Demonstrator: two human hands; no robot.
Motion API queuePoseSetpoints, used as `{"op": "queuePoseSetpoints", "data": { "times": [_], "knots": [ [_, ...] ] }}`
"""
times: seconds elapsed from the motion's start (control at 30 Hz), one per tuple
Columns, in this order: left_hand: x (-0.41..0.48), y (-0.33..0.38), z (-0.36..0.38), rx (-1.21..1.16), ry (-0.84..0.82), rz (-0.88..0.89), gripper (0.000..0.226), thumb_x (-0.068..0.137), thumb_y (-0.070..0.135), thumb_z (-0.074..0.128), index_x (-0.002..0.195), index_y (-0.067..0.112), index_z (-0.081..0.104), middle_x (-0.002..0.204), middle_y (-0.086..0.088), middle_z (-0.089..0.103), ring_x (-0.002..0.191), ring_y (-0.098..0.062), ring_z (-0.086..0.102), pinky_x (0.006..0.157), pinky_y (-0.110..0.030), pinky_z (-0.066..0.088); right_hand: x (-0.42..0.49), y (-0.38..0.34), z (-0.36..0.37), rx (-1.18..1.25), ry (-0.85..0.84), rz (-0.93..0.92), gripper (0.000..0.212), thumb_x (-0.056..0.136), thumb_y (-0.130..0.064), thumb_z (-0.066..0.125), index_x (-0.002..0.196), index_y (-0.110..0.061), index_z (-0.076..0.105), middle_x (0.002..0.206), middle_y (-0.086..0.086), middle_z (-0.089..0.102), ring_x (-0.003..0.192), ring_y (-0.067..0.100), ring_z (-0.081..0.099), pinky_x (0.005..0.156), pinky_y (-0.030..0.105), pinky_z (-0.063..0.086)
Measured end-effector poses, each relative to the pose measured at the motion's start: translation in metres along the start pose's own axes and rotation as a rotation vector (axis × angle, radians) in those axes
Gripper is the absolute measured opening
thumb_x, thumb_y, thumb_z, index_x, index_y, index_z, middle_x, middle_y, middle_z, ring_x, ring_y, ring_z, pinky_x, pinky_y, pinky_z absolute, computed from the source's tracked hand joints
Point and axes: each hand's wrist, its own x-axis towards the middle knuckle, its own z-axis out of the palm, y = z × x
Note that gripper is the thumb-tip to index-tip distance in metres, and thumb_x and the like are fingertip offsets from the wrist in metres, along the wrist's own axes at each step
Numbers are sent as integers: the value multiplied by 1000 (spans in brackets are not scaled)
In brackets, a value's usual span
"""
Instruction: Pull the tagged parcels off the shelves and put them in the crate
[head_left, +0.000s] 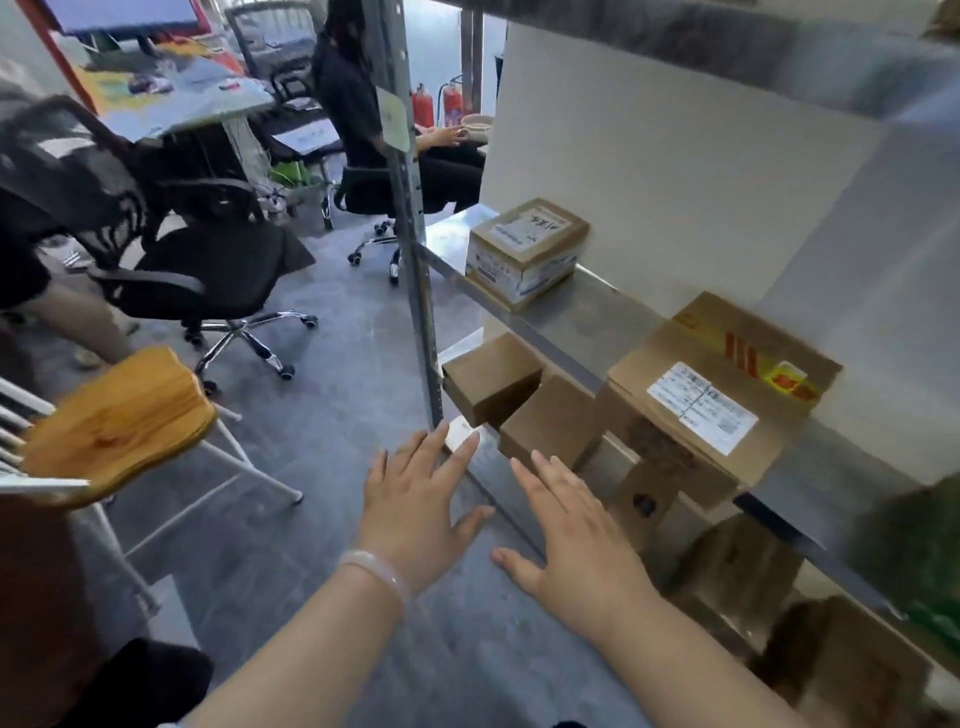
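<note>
Head view: both my hands are stretched out toward the shelves, palms down, fingers straight and spread, holding nothing. My left hand (415, 512), with a pale bracelet (374, 569) on the wrist, has its fingertips near the foot of the metal post (415, 260). My right hand (576, 540) is beside it, its fingertips just below a plain box (550, 421) on the lower shelf, and a second plain box (491, 376) sits just left of that one. On the steel shelf (587, 317) above, a small labelled parcel (524, 249) stands at the far end, and a bigger labelled parcel (711, 395) lies nearer me, overhanging the front edge. Neither hand touches a parcel. To my left are a wooden stool (119, 421) and a black office chair (208, 275).
</note>
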Motion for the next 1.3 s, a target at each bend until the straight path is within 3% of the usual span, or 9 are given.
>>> {"op": "queuePoseSetpoints", "data": {
  "times": [0.17, 0.33, 0.4, 0.57, 0.67, 0.8, 1.0, 1.17, 1.3],
  "knots": [
    [62, -43, 28, 27, -76, -12, 78, 88, 71, 38, 153, 47, 2, 165, 5, 5, 151, -19, 3, 120, -48, 2, 76, 1, 16, 50, -33, 70, 86, 84, -72, 43, 148, -48, -10, 161, -17, -7, 146, 5, -12, 112, 32, 0],
    [136, -84, 59, 23, -122, -46, 78, 89, 71, 36, 153, 46, -1, 166, 5, 1, 151, -19, -1, 120, -49, 0, 164, 14, 47, 116, -109, 117, 86, 85, -70, 46, 151, -45, -4, 160, -19, -8, 134, -7, -18, 110, 24, -7],
    [162, -100, 73, 18, -149, -45, 78, 89, 70, 36, 152, 45, -3, 165, 5, -2, 151, -19, -4, 120, -49, -1, 196, 19, 63, 157, -146, 171, 87, 86, -68, 48, 152, -43, -3, 161, -18, -6, 138, -5, -15, 109, 22, -6],
    [229, -142, 116, 51, -246, 60, 77, 92, 65, 39, 153, 43, -2, 165, 2, -7, 151, -20, -8, 120, -50, -3, 273, 27, 110, 302, -193, 359, 80, 88, -59, 54, 151, -42, 8, 161, -18, 1, 147, 6, 0, 114, 32, 14],
    [269, -160, 147, 28, -285, 123, 78, 91, 63, 43, 153, 43, 0, 165, 1, -7, 151, -21, -7, 119, -49, -3, 307, 43, 140, 376, -192, 430, 77, 90, -52, 57, 153, -35, 15, 161, -13, 8, 147, 8, 8, 116, 30, 15],
    [317, -174, 197, 3, -327, 206, 78, 91, 62, 45, 154, 42, 3, 166, -1, -4, 151, -22, -4, 120, -48, -1, 342, 74, 175, 479, -110, 584, 75, 90, -49, 59, 152, -36, 19, 160, -13, 14, 144, 10, 20, 116, 37, 26],
    [387, -187, 270, 5, -441, 374, 83, 90, 56, 51, 156, 32, 6, 165, -2, -7, 151, -22, -5, 120, -39, 0, 387, 100, 233, 681, 5, 821, 76, 92, -41, 59, 154, -26, 18, 160, -5, 18, 145, 11, 19, 114, 28, 19],
    [431, -199, 299, -44, -376, 266, 91, 88, 63, 50, 157, 28, 1, 165, -7, 1, 149, -31, 6, 122, -40, 10, 417, 118, 262, 911, 119, 1084, 77, 93, -39, 59, 154, -27, 13, 157, 3, 28, 141, 24, 31, 114, 38, 27],
    [435, -206, 311, -264, -470, 184, 96, 84, 63, 59, 157, 31, 5, 155, -2, 26, 137, -26, 33, 112, -35, 32, 435, 125, 276, 1029, 224, 1137, 65, 92, -38, 60, 148, -23, 32, 138, 5, 52, 120, 26, 52, 104, 40, 39]
  ]
}}
